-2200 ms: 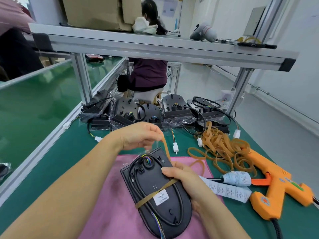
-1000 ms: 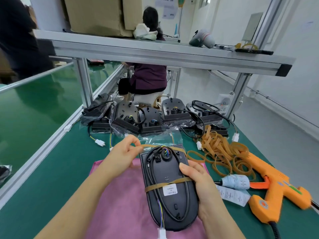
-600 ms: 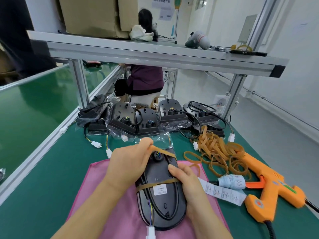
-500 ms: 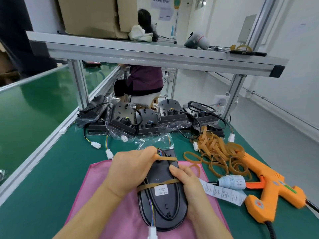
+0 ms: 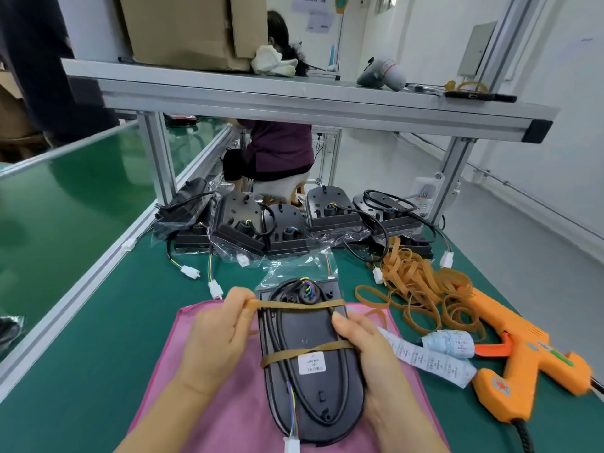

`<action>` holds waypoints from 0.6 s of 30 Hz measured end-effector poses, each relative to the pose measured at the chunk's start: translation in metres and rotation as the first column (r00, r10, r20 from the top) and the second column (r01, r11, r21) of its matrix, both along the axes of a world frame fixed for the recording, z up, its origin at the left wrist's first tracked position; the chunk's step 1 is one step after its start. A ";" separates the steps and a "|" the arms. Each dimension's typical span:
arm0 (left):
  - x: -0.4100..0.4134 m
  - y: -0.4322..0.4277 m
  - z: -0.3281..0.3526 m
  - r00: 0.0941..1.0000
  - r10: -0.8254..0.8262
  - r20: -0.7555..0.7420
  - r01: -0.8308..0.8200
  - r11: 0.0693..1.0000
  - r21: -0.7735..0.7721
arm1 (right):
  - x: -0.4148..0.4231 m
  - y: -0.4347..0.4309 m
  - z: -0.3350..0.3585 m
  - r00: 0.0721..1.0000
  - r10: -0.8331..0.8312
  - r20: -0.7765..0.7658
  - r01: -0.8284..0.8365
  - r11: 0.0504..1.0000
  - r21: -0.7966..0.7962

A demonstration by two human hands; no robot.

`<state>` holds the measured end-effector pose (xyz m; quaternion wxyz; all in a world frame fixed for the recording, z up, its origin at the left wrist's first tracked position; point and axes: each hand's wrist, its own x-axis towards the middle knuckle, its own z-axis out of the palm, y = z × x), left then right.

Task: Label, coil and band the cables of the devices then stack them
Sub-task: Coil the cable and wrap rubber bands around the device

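— Since half a second ago, the second band (image 5: 302,304) has stretched across the device's (image 5: 307,331) twelve-o'clock end, over the coiled cable (image 5: 273,328).
— Left grip (image 5: 219,335) pinches it at nine o'clock; it should be seated flat before release. Right grip (image 5: 369,354) clasps the device's three-o'clock edge on the pink cloth (image 5: 228,413).

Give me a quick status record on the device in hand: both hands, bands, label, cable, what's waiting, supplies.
device: black device lying on the pink cloth
left hand: left hand pinches the upper rubber band at the device's left edge
right hand: right hand grips the device's right edge
lower rubber band: lower rubber band wrapped across the middle, over the coiled cable
label: white label stuck on
waiting: bagged devices at the back, cables loose
supplies: loose rubber bands, label roll, glue gun on the right
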<state>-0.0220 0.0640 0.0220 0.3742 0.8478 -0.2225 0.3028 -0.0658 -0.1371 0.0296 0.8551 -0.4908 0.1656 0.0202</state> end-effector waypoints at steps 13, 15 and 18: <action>-0.016 -0.008 0.023 0.993 -0.049 -0.108 0.043 0.998 -0.054 | -0.004 0.000 0.008 0.996 -0.006 0.088 0.011 0.998 -0.056; -0.014 -0.006 0.024 0.970 -0.115 -0.216 0.079 0.983 -0.168 | -0.007 0.000 0.011 0.994 0.008 0.105 -0.002 0.998 -0.064; -0.015 -0.003 0.026 0.945 -0.173 -0.278 0.118 0.971 -0.206 | -0.011 0.001 0.015 0.992 0.022 0.126 -0.014 0.998 -0.060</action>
